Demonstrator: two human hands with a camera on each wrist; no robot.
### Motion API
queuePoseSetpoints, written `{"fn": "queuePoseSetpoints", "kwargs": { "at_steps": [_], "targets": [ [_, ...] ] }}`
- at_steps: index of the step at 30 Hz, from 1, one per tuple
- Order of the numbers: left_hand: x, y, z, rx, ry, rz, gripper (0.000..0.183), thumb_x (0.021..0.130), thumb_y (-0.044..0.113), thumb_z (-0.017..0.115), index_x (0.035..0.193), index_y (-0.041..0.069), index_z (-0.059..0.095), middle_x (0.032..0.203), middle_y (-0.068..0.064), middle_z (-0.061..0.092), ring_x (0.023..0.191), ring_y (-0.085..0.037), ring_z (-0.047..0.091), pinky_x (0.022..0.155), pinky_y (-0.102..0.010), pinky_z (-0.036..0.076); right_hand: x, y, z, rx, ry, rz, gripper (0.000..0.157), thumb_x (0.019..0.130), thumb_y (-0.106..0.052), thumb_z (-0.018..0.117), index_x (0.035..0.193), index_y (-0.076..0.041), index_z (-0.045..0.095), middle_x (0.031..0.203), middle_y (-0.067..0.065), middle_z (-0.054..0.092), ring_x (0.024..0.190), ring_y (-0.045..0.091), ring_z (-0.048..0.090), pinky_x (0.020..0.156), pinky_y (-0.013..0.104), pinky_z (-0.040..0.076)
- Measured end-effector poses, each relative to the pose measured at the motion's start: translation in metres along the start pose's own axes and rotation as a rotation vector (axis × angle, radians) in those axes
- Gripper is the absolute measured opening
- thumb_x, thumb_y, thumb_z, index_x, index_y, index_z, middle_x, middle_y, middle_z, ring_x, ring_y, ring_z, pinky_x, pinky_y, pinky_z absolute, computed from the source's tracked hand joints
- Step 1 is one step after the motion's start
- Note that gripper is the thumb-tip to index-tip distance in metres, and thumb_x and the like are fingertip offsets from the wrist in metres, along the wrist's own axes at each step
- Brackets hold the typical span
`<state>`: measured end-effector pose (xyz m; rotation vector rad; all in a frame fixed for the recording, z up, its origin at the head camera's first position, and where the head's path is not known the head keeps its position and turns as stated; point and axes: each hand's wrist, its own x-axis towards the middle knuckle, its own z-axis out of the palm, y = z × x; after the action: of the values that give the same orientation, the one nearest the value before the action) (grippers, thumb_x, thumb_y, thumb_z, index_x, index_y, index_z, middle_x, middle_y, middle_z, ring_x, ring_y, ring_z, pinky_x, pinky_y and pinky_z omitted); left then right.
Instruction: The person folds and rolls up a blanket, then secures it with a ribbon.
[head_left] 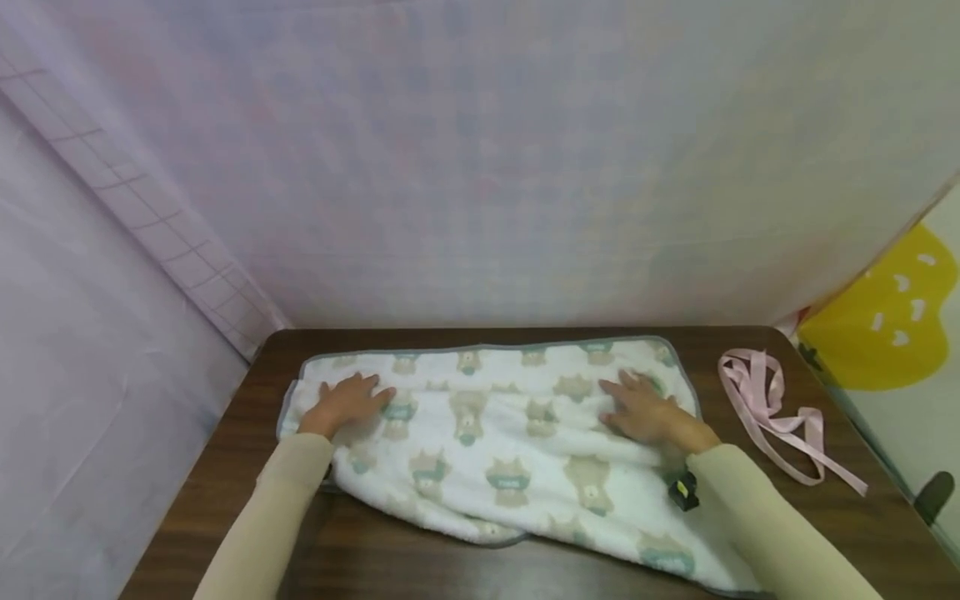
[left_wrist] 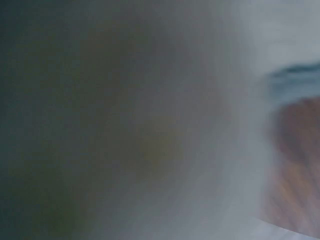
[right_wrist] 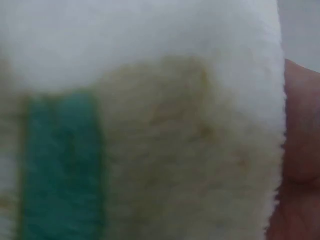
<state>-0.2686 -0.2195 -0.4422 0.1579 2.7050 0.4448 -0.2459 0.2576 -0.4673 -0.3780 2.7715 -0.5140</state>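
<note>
A white fleecy blanket [head_left: 480, 454] with beige bears and a grey-green border lies across the table, its front part rumpled and folded over. On its left side rests my left hand [head_left: 348, 406], palm down with the fingers spread. My right hand [head_left: 647, 410] lies on the right side in much the same way, fingers apart. Cloth fills most of the left wrist view, too blurred for detail. Up close in the right wrist view, the blanket [right_wrist: 165, 150] shows a beige bear and a green band, with part of my right hand [right_wrist: 302, 130] at the edge.
A pink ribbon [head_left: 761, 396] lies loosely looped on the dark wooden table [head_left: 217, 483], right of the blanket. A small black object [head_left: 683, 491] sits by my right wrist. Pale curtains [head_left: 480, 167] hang behind, and a yellow shape [head_left: 892, 325] shows at the right.
</note>
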Motion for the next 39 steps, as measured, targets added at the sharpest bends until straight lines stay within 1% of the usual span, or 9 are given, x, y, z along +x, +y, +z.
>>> {"fn": "queuePoseSetpoints", "kwargs": {
  "at_steps": [9, 15, 20, 24, 27, 30, 33, 35, 39],
  "targets": [
    [0.028, 0.013, -0.006, 0.016, -0.047, -0.010, 0.075, 0.103, 0.056, 0.035, 0.158, 0.007, 0.020, 0.162, -0.027, 0.011, 0.149, -0.046, 0.008, 0.112, -0.071, -0.003, 0.009, 0.012, -0.009, -0.024, -0.015, 0.075, 0.078, 0.096, -0.051, 0.055, 0.155, -0.008, 0.029, 0.159, 0.033, 0.009, 0.141, 0.060, 0.007, 0.092, 0.088, 0.009],
    [0.037, 0.014, -0.004, 0.007, -0.040, 0.003, 0.076, 0.103, 0.055, 0.036, 0.159, 0.008, 0.018, 0.162, -0.027, 0.008, 0.149, -0.045, 0.007, 0.112, -0.071, -0.004, 0.017, 0.023, -0.011, -0.002, -0.004, 0.088, 0.079, 0.096, -0.052, 0.055, 0.155, -0.007, 0.028, 0.159, 0.033, 0.007, 0.141, 0.061, 0.005, 0.093, 0.088, 0.007],
    [0.043, 0.013, -0.004, 0.016, -0.028, 0.046, 0.074, 0.103, 0.052, 0.037, 0.158, 0.006, 0.018, 0.162, -0.026, 0.011, 0.149, -0.044, 0.008, 0.114, -0.069, -0.001, 0.022, 0.030, -0.012, 0.004, 0.016, 0.095, 0.079, 0.096, -0.053, 0.055, 0.155, -0.007, 0.029, 0.158, 0.034, 0.008, 0.142, 0.058, 0.007, 0.094, 0.087, 0.007],
    [0.045, 0.009, -0.007, -0.004, -0.011, 0.115, 0.071, 0.104, 0.047, 0.040, 0.156, 0.002, 0.023, 0.161, -0.025, 0.020, 0.148, -0.045, 0.014, 0.114, -0.069, 0.004, 0.017, 0.039, -0.015, 0.045, 0.062, 0.036, 0.077, 0.096, -0.048, 0.058, 0.150, 0.001, 0.035, 0.153, 0.041, 0.015, 0.140, 0.059, 0.015, 0.098, 0.084, 0.014],
    [0.037, 0.001, -0.012, -0.054, 0.016, 0.159, 0.066, 0.105, 0.041, 0.043, 0.155, 0.001, 0.026, 0.159, -0.025, 0.027, 0.146, -0.045, 0.021, 0.115, -0.066, 0.014, 0.009, 0.047, -0.017, 0.098, 0.111, -0.074, 0.072, 0.095, -0.037, 0.062, 0.143, 0.012, 0.040, 0.147, 0.044, 0.027, 0.137, 0.060, 0.020, 0.105, 0.076, 0.019],
    [0.024, -0.009, -0.015, -0.098, 0.091, 0.204, 0.060, 0.105, 0.033, 0.046, 0.151, -0.003, 0.033, 0.155, -0.028, 0.032, 0.142, -0.047, 0.027, 0.114, -0.063, 0.023, -0.003, 0.053, -0.019, 0.121, 0.157, -0.165, 0.068, 0.094, -0.028, 0.065, 0.138, 0.018, 0.042, 0.144, 0.043, 0.034, 0.136, 0.060, 0.024, 0.109, 0.069, 0.022],
    [0.008, -0.022, -0.018, -0.132, 0.219, 0.244, 0.053, 0.104, 0.026, 0.049, 0.145, -0.007, 0.041, 0.150, -0.033, 0.035, 0.140, -0.051, 0.027, 0.112, -0.064, 0.024, -0.020, 0.058, -0.019, 0.106, 0.204, -0.186, 0.066, 0.093, -0.025, 0.067, 0.139, 0.016, 0.042, 0.144, 0.040, 0.036, 0.134, 0.058, 0.028, 0.107, 0.069, 0.026],
    [-0.004, -0.033, -0.020, -0.150, 0.308, 0.257, 0.050, 0.103, 0.023, 0.051, 0.142, -0.008, 0.044, 0.148, -0.036, 0.035, 0.139, -0.053, 0.027, 0.112, -0.065, 0.023, -0.034, 0.059, -0.021, 0.101, 0.218, -0.161, 0.066, 0.093, -0.025, 0.068, 0.141, 0.013, 0.042, 0.145, 0.041, 0.033, 0.134, 0.059, 0.028, 0.104, 0.070, 0.027],
    [-0.028, -0.060, -0.021, -0.218, 0.428, 0.238, 0.046, 0.102, 0.017, 0.051, 0.139, -0.010, 0.046, 0.144, -0.036, 0.040, 0.135, -0.052, 0.032, 0.110, -0.064, 0.026, -0.065, 0.064, -0.022, 0.061, 0.273, -0.165, 0.060, 0.091, -0.024, 0.071, 0.136, 0.010, 0.049, 0.134, 0.039, 0.047, 0.124, 0.055, 0.043, 0.096, 0.067, 0.039]
  ]
}}
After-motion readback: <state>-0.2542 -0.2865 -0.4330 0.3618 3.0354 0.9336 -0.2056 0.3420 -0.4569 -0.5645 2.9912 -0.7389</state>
